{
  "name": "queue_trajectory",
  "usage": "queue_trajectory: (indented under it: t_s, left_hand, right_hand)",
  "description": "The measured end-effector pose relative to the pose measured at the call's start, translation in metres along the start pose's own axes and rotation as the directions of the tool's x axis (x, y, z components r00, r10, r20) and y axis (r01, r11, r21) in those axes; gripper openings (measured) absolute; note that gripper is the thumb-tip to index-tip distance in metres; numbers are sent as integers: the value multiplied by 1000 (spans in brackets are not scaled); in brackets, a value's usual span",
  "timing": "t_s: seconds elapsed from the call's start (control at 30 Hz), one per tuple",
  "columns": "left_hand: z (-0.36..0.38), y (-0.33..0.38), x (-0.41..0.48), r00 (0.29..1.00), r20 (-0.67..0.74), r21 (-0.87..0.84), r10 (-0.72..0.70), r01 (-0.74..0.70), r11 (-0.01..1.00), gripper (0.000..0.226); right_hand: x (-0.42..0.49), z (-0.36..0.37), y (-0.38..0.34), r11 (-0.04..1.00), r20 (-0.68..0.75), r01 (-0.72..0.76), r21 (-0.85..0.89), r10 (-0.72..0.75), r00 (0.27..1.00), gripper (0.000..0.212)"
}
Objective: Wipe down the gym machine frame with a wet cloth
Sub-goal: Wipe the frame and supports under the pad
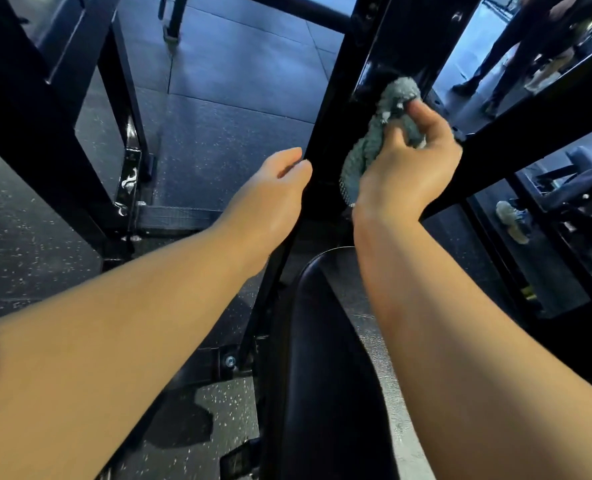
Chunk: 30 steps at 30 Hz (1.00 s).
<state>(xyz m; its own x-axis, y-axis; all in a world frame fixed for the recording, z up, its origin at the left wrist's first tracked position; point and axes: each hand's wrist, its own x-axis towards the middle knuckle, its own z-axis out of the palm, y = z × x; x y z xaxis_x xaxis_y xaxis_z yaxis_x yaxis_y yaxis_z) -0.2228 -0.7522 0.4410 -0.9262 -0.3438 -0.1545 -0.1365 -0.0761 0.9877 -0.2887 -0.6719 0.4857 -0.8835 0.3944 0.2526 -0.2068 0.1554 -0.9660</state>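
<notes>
A glossy black frame post (348, 109) of the gym machine runs from the top centre down toward me. My right hand (407, 168) grips a bunched grey-green cloth (388, 112) and holds it against the right side of this post, where a cross bar (530, 109) meets it. My left hand (274, 199) rests against the post's left edge, a little lower than the cloth. Its fingers reach behind the post and are hidden.
A black padded seat (325, 358) lies below the hands. More black frame beams (28, 109) stand at the left. The floor is dark speckled rubber (218, 133). A person's legs (516, 46) stand at the top right, beyond the machine.
</notes>
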Motion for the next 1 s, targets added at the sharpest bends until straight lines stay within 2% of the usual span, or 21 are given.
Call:
queue_trajectory:
  t_s: [0.1, 0.13, 0.2, 0.23, 0.3, 0.37, 0.43, 0.5, 0.57, 0.6, 0.63, 0.7, 0.77, 0.8, 0.83, 0.9, 1.0]
  left_hand:
    - [2, -3, 3, 997, 76, 7, -22, 21, 1000, 44]
    - [3, -3, 3, 995, 99, 28, -27, 24, 999, 45]
    - [5, -4, 2, 992, 117, 41, -35, 30, 999, 44]
    - [5, -3, 3, 992, 120, 31, -39, 35, 999, 45]
    - [4, 0, 5, 990, 134, 6, -52, 51, 999, 50]
    - [2, 2, 8, 990, 132, -12, -54, 56, 998, 47]
    - [2, 1, 10, 990, 124, -20, -73, 76, 997, 43]
    - [2, 2, 10, 988, 132, -28, -78, 83, 996, 42]
    - [3, 5, 9, 985, 128, -39, -117, 123, 992, 42]
    - [4, 7, 9, 983, 126, -43, -137, 143, 989, 44]
    - [4, 8, 9, 981, 126, -35, -145, 150, 988, 45]
    - [3, 8, 9, 982, 125, -14, -141, 143, 990, 47]
    - [2, 8, 10, 982, 129, -4, -137, 138, 990, 46]
    - [2, 7, 10, 981, 131, 5, -142, 143, 990, 46]
    - [2, 8, 11, 980, 129, 6, -150, 151, 989, 47]
    - [3, 9, 12, 979, 117, -4, -169, 171, 985, 48]
    - [5, 14, 12, 975, 102, -20, -199, 202, 979, 51]
  right_hand:
    - [-6, -14, 21, 940, 147, 246, -236, -215, 965, 12]
    - [-9, -22, 31, 900, 233, 292, -323, -223, 947, 9]
    - [-9, -32, 44, 830, 383, 318, -458, -138, 913, 10]
    - [-4, -34, 43, 807, 412, 348, -477, -144, 900, 10]
    - [8, -29, 21, 791, 422, 457, -408, -280, 862, 11]
    - [20, -16, -3, 769, 367, 555, -317, -440, 819, 11]
    - [19, -12, -3, 748, 310, 604, -276, -526, 792, 10]
    - [13, -18, 19, 707, 371, 638, -306, -528, 764, 9]
    - [4, -31, 49, 608, 594, 677, -415, -383, 707, 12]
    - [4, -37, 54, 568, 672, 692, -446, -298, 678, 13]
    - [9, -37, 49, 552, 687, 697, -457, -279, 671, 14]
    - [22, -29, 22, 569, 601, 695, -440, -389, 698, 15]
    - [37, -20, -6, 671, 434, 640, -374, -483, 760, 14]
    - [40, -17, -10, 724, 369, 618, -305, -509, 778, 12]
    - [39, -16, -7, 732, 337, 623, -275, -534, 776, 10]
    - [25, -21, 17, 695, 401, 651, -305, -527, 750, 10]
    - [11, -33, 45, 680, 561, 643, -353, -397, 727, 7]
